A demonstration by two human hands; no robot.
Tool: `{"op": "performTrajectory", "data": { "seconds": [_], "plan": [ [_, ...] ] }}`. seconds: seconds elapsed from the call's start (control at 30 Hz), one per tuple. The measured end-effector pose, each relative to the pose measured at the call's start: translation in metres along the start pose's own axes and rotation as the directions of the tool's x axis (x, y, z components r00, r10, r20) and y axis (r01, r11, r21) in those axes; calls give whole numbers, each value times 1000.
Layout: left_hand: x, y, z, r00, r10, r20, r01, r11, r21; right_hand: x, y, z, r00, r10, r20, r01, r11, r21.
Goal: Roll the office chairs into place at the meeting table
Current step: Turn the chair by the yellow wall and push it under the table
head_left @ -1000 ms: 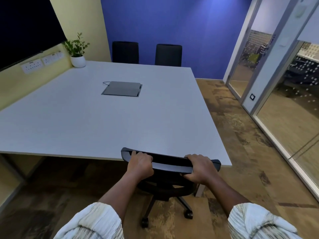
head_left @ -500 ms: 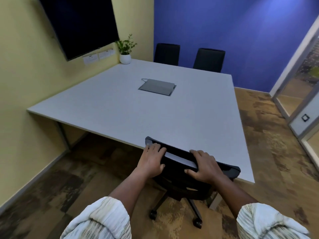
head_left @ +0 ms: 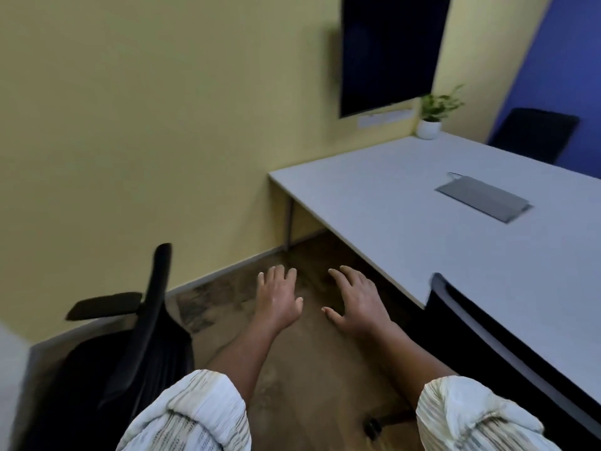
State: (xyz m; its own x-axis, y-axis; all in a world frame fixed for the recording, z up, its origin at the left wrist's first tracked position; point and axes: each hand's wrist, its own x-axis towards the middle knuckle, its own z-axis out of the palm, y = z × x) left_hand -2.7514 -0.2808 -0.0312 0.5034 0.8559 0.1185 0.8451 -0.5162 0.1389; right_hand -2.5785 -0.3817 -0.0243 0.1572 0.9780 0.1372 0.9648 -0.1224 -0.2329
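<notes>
The grey meeting table [head_left: 406, 203] fills the right side of the head view. One black office chair [head_left: 481, 346] stands pushed against its near edge at the right. A second black office chair [head_left: 143, 336] with an armrest stands at the lower left by the yellow wall, away from the table. Another black chair [head_left: 533, 133] sits at the table's far side by the blue wall. My left hand [head_left: 278, 297] and my right hand [head_left: 356, 301] hover over the floor between the two near chairs, fingers spread, holding nothing.
A flat grey cable hatch [head_left: 483, 198] lies in the tabletop. A potted plant [head_left: 431, 117] stands at the far corner under a wall screen [head_left: 388, 50]. A table leg [head_left: 287, 222] stands near the yellow wall. Patterned brown carpet [head_left: 312, 369] lies between the chairs.
Both hands have let go of the chair back at the table. The view has swung left, bringing the second chair by the wall into sight.
</notes>
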Motion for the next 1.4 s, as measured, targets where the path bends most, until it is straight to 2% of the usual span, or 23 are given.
{"op": "performTrajectory", "data": {
  "seconds": [0.03, 0.1, 0.13, 0.2, 0.23, 0.3, 0.33, 0.4, 0.43, 0.5, 0.57, 0.6, 0.73, 0.83, 0.9, 1.07, 1.2, 1.4],
  "plan": [
    [1, -4, -1, 1000, -29, -3, 29, 999, -15, 0, -3, 1, 1000, -6, 14, 6, 1000, -14],
    [-18, -63, -16, 983, -180, -25, 180, 984, 8, 27, -55, 13, 988, -146, 42, 145, 989, 24],
    [-18, -65, -18, 982, -187, -42, 187, 982, 10, 28, -57, 13, 988, -148, 52, 148, 989, 11],
    [-39, -121, -31, 950, -303, -75, 307, 951, 49, 53, -110, 26, 959, -272, 79, 270, 962, 33],
    [-40, -122, -30, 946, -313, -82, 318, 946, 63, 54, -112, 26, 958, -270, 96, 270, 963, 21],
    [-64, -180, -37, 888, -453, -77, 458, 886, 76, 80, -175, 44, 915, -382, 132, 378, 924, 57],
    [-66, -180, -34, 871, -487, -69, 491, 868, 75, 81, -179, 44, 912, -382, 152, 378, 924, 50],
    [-83, -233, -36, 771, -636, -27, 637, 769, 59, 106, -244, 62, 859, -476, 188, 469, 879, 80],
    [-84, -231, -32, 727, -686, 3, 686, 727, 22, 107, -250, 62, 852, -480, 208, 477, 876, 69],
    [-94, -261, -24, 574, -808, 131, 819, 567, -91, 124, -299, 83, 798, -543, 261, 539, 837, 93],
    [-101, -260, -12, 498, -836, 230, 867, 474, -154, 127, -320, 95, 759, -563, 325, 570, 817, 85],
    [-106, -267, -5, 494, -838, 233, 869, 466, -164, 132, -336, 106, 735, -580, 350, 590, 802, 90],
    [-106, -278, -5, 606, -786, 124, 795, 594, -122, 146, -365, 126, 642, -619, 453, 679, 733, 39],
    [-109, -286, -4, 664, -741, 103, 746, 648, -152, 150, -378, 140, 576, -632, 519, 750, 660, -29],
    [-122, -283, 3, 676, -729, 103, 735, 658, -163, 144, -382, 149, 520, -648, 557, 803, 593, -60],
    [-148, -278, 8, 768, -634, 88, 638, 749, -176, 130, -373, 155, 482, -726, 491, 842, 539, -30],
    [-174, -270, 9, 799, -585, 141, 602, 775, -193, 102, -366, 157, 457, -757, 468, 864, 502, -32],
    [-173, -244, 12, 843, -519, 140, 537, 822, -187, 92, -342, 145, 473, -731, 492, 870, 477, -128]
  ]
}}
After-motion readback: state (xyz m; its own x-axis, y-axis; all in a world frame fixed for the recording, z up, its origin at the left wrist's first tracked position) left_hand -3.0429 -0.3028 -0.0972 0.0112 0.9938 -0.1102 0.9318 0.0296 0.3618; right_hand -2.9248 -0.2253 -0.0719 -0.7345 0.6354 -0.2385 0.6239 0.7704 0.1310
